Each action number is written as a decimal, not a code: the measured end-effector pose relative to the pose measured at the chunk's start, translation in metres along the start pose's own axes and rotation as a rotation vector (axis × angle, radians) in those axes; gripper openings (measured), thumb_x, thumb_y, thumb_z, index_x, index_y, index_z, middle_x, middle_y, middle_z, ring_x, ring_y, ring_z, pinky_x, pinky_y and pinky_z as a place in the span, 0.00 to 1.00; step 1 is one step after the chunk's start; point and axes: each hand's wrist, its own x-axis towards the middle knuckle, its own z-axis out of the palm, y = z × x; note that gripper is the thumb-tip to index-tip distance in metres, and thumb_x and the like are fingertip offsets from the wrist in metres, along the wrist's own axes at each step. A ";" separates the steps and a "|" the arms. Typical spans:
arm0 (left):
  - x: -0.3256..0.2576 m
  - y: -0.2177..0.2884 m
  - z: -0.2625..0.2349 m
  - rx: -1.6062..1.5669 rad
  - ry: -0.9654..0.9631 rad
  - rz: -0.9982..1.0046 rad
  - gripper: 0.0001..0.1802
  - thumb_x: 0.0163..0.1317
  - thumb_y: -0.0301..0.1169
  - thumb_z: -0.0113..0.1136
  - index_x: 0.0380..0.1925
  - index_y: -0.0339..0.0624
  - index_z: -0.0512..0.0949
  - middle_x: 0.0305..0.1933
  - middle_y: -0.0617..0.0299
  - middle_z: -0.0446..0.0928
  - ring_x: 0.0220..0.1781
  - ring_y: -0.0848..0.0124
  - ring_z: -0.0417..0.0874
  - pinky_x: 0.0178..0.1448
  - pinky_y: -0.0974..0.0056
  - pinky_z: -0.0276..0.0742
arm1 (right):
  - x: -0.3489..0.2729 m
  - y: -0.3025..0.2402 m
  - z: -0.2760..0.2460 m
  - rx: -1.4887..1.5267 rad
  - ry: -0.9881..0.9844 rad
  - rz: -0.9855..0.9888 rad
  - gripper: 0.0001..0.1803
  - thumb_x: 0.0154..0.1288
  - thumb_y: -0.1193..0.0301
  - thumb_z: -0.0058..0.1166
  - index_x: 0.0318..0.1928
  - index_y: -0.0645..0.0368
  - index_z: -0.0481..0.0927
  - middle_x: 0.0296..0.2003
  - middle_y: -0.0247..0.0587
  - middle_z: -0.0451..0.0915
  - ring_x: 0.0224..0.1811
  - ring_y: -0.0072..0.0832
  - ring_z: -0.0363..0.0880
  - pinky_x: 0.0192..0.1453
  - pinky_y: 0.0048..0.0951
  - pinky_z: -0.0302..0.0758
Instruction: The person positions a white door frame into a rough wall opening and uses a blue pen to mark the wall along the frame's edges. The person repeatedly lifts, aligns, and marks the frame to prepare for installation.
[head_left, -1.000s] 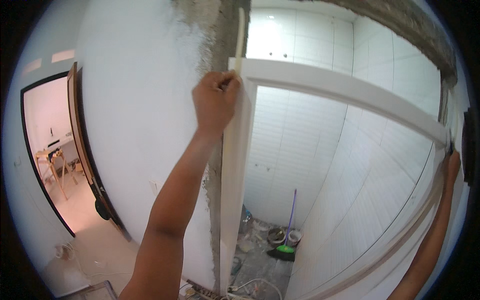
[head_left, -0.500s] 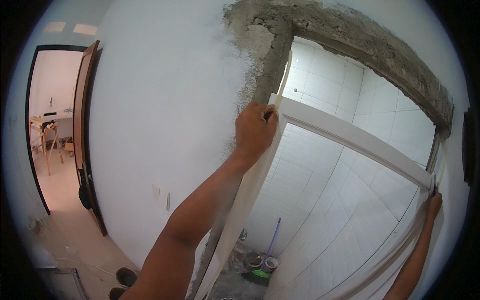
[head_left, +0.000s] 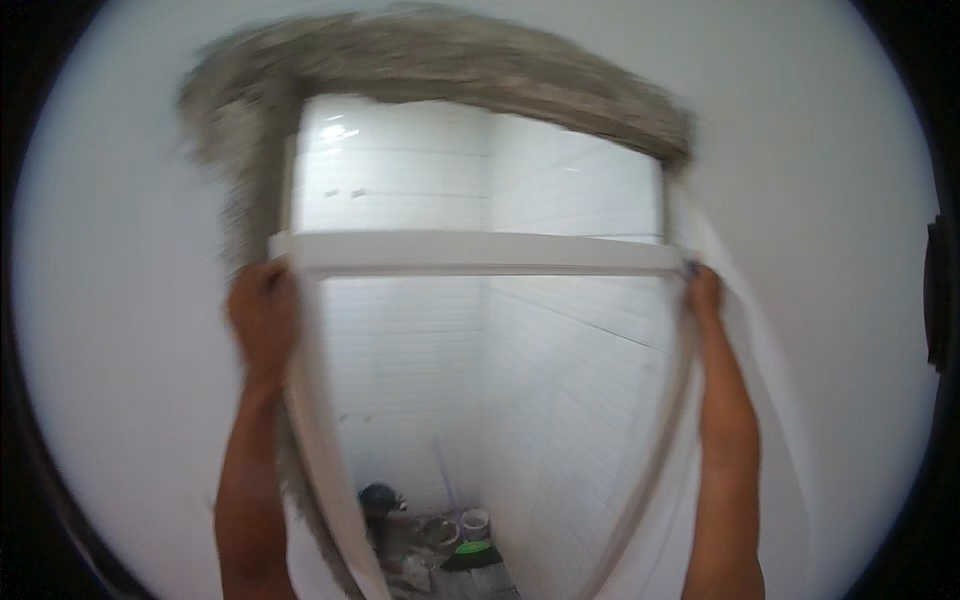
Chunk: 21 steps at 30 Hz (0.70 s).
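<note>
Both hands, left hand (head_left: pixel 262 310) and right hand (head_left: pixel 703 293), fingers wrapped round the white door frame (head_left: pixel 480 252). Rough concrete opening (head_left: pixel 430 55) above. Buckets (head_left: pixel 475 522) and broom on the floor beyond.

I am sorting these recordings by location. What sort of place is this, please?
Probably a home under renovation, at a bathroom doorway. Both hands, left hand and right hand, hold a white door frame in a rough cement opening; behind it are white tiled walls and buckets on the floor.
</note>
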 end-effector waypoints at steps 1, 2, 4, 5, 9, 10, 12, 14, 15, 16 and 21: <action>0.001 -0.002 0.000 0.010 0.000 0.045 0.11 0.60 0.29 0.63 0.40 0.33 0.84 0.38 0.52 0.82 0.41 0.62 0.83 0.50 0.59 0.78 | -0.005 -0.014 -0.006 -0.046 -0.005 0.061 0.17 0.69 0.65 0.47 0.49 0.60 0.82 0.45 0.57 0.82 0.51 0.52 0.80 0.55 0.49 0.74; 0.001 -0.003 0.000 -0.051 -0.026 0.085 0.12 0.61 0.29 0.63 0.41 0.33 0.83 0.39 0.52 0.82 0.42 0.62 0.83 0.51 0.59 0.78 | -0.015 -0.023 -0.018 -0.122 0.006 -0.054 0.15 0.67 0.66 0.47 0.47 0.59 0.82 0.43 0.58 0.82 0.50 0.52 0.80 0.54 0.51 0.75; 0.001 -0.005 -0.001 -0.063 -0.039 0.023 0.13 0.62 0.29 0.63 0.43 0.32 0.83 0.40 0.51 0.83 0.43 0.62 0.83 0.52 0.60 0.77 | -0.027 -0.046 -0.034 -0.209 -0.066 -0.099 0.11 0.61 0.74 0.51 0.44 0.59 0.80 0.44 0.55 0.81 0.48 0.54 0.80 0.54 0.52 0.76; 0.001 -0.005 -0.002 -0.048 -0.048 0.004 0.13 0.63 0.29 0.62 0.44 0.32 0.82 0.40 0.51 0.83 0.44 0.62 0.83 0.52 0.60 0.77 | -0.032 -0.055 -0.038 -0.208 -0.085 -0.037 0.12 0.61 0.75 0.51 0.45 0.59 0.79 0.44 0.55 0.80 0.48 0.54 0.80 0.54 0.52 0.77; 0.003 -0.007 -0.002 -0.110 -0.020 0.050 0.11 0.61 0.25 0.62 0.41 0.30 0.83 0.37 0.53 0.81 0.38 0.65 0.81 0.48 0.62 0.76 | -0.038 -0.070 -0.044 -0.205 -0.066 -0.028 0.14 0.63 0.74 0.50 0.49 0.62 0.76 0.45 0.56 0.79 0.48 0.54 0.81 0.53 0.51 0.78; 0.003 -0.007 -0.002 -0.093 -0.015 0.058 0.11 0.62 0.26 0.62 0.42 0.31 0.83 0.37 0.53 0.81 0.38 0.66 0.81 0.48 0.63 0.76 | -0.037 -0.070 -0.043 -0.224 -0.086 -0.021 0.14 0.65 0.74 0.49 0.50 0.63 0.76 0.45 0.57 0.79 0.48 0.54 0.81 0.52 0.51 0.78; 0.004 -0.008 -0.002 -0.029 0.012 0.052 0.11 0.62 0.27 0.62 0.42 0.31 0.83 0.37 0.53 0.82 0.38 0.66 0.81 0.48 0.63 0.76 | -0.036 -0.068 -0.041 -0.186 -0.093 0.001 0.14 0.67 0.73 0.47 0.51 0.63 0.75 0.46 0.57 0.79 0.48 0.53 0.81 0.53 0.50 0.78; 0.005 -0.008 -0.002 -0.053 -0.015 0.056 0.12 0.63 0.28 0.62 0.43 0.31 0.82 0.38 0.54 0.82 0.39 0.66 0.82 0.48 0.62 0.77 | -0.036 -0.066 -0.039 -0.202 -0.110 0.013 0.16 0.71 0.72 0.42 0.54 0.64 0.74 0.47 0.56 0.79 0.48 0.53 0.81 0.53 0.49 0.79; 0.005 -0.009 -0.002 -0.031 0.000 0.079 0.12 0.63 0.28 0.61 0.43 0.31 0.82 0.38 0.54 0.82 0.39 0.66 0.82 0.48 0.62 0.77 | -0.037 -0.067 -0.038 -0.193 -0.108 0.030 0.16 0.70 0.72 0.42 0.54 0.63 0.74 0.47 0.56 0.79 0.49 0.53 0.81 0.53 0.49 0.78; 0.006 -0.009 -0.003 -0.026 0.000 0.076 0.13 0.63 0.28 0.61 0.44 0.31 0.82 0.38 0.54 0.82 0.39 0.66 0.82 0.48 0.63 0.77 | -0.038 -0.067 -0.038 -0.178 -0.097 0.031 0.16 0.70 0.72 0.42 0.54 0.63 0.74 0.46 0.56 0.79 0.49 0.53 0.80 0.53 0.50 0.78; 0.005 -0.011 -0.007 -0.042 -0.044 0.108 0.13 0.64 0.30 0.60 0.44 0.32 0.82 0.38 0.54 0.83 0.39 0.67 0.82 0.49 0.63 0.77 | -0.040 -0.069 -0.043 -0.120 -0.084 0.026 0.16 0.71 0.72 0.40 0.54 0.62 0.75 0.45 0.56 0.80 0.48 0.53 0.80 0.53 0.51 0.77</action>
